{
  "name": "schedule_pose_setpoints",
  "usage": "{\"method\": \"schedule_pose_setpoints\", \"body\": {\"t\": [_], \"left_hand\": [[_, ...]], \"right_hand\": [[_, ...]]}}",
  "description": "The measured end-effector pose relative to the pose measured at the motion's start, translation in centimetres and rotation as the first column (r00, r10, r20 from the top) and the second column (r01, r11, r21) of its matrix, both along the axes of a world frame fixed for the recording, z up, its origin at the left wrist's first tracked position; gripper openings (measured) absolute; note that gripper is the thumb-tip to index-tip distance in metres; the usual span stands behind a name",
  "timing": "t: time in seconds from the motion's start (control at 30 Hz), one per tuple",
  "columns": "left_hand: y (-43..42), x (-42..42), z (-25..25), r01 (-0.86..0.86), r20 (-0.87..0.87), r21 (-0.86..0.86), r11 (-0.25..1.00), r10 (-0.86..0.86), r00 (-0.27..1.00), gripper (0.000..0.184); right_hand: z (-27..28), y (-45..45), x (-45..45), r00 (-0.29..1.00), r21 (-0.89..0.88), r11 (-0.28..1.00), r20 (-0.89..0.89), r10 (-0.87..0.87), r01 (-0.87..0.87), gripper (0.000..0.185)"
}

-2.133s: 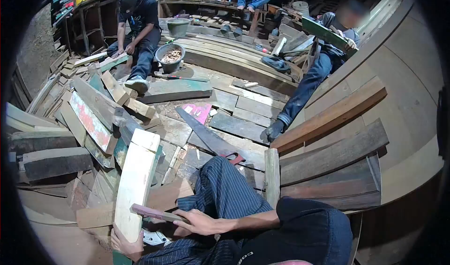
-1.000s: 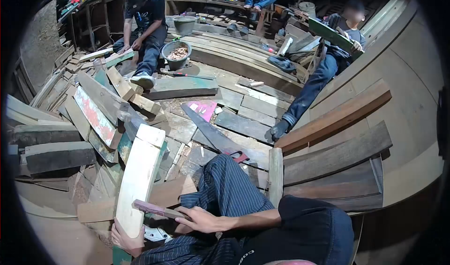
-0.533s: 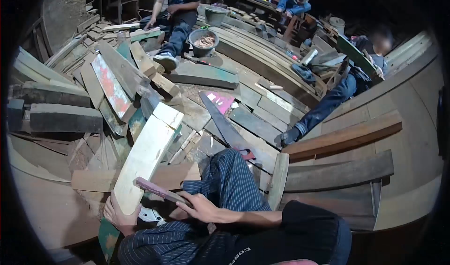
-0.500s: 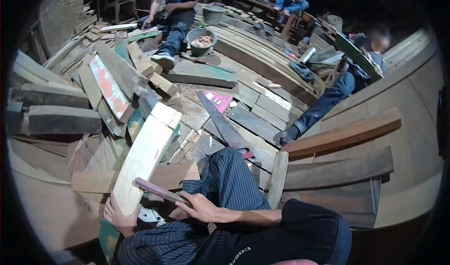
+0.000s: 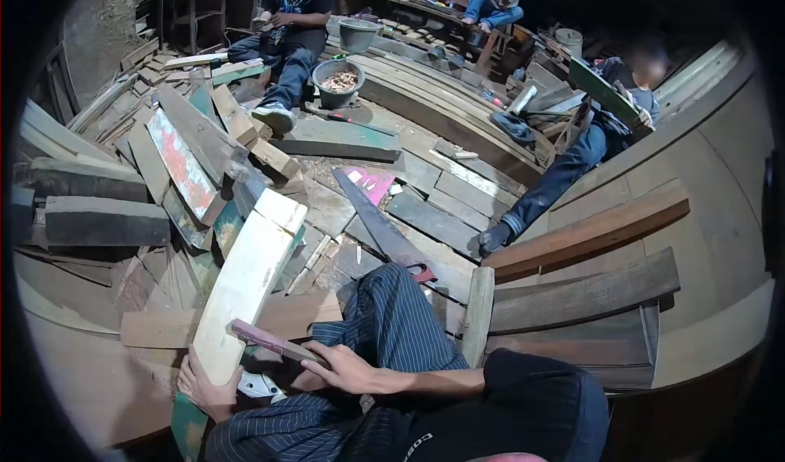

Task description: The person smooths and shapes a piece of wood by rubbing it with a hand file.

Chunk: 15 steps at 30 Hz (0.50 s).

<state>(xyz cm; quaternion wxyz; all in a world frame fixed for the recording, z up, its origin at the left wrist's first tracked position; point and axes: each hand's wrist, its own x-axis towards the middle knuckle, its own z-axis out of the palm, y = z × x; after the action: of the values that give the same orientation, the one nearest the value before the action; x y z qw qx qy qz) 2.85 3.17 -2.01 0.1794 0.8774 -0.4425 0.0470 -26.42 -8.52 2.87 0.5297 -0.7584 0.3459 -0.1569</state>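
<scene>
A pale, squared wooden board slants up from my lap, with a cut line across its far end. My left hand is wrapped round its near end. In my right hand is a narrow bar with a purplish-pink far part and a brownish part near my fingers; its exact kind I cannot make out. The bar's tip lies over the board's right edge. Below the bar, a small white-and-dark object sits partly hidden between my hands. A brown plank crosses beneath the board.
A handsaw lies on the floor beside a pink sheet. Piled timber stands at left, and loose planks at right. Further off are a bucket of wood chips and seated people, one with a leg stretched out.
The view has shifted slightly, moving the scene a little left and up. The bar and both hands keep nearly the same place on the board. The far seated person's hands have come together.
</scene>
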Motion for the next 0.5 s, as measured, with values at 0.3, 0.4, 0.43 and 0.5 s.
{"method": "schedule_pose_setpoints", "body": {"t": [0.3, 0.4, 0.43, 0.5], "left_hand": [[-0.2, -0.2, 0.2, -0.027, 0.036, 0.032, 0.999, 0.026, 0.999, 0.120], [0.0, 0.1, 0.1, -0.024, -0.002, 0.061, 0.998, 0.024, 1.000, 0.122], [0.1, 0.3, -0.2, -0.014, 0.004, 0.046, 0.999, 0.014, 1.000, 0.122], [0.2, 0.5, -0.6, 0.007, 0.019, 0.016, 1.000, -0.007, 1.000, 0.123]], "right_hand": [[0.3, 0.2, 0.0, 0.998, -0.035, 0.999, 0.066, -0.014, 0.016, 0.046], [0.4, 0.1, -0.1, 0.998, -0.037, 0.999, 0.054, -0.009, 0.011, 0.045], [0.5, 0.0, -0.1, 0.999, -0.033, 0.999, 0.044, -0.008, 0.009, 0.045], [0.2, 0.1, -0.1, 0.998, -0.030, 0.999, 0.061, -0.011, 0.013, 0.046]]}}
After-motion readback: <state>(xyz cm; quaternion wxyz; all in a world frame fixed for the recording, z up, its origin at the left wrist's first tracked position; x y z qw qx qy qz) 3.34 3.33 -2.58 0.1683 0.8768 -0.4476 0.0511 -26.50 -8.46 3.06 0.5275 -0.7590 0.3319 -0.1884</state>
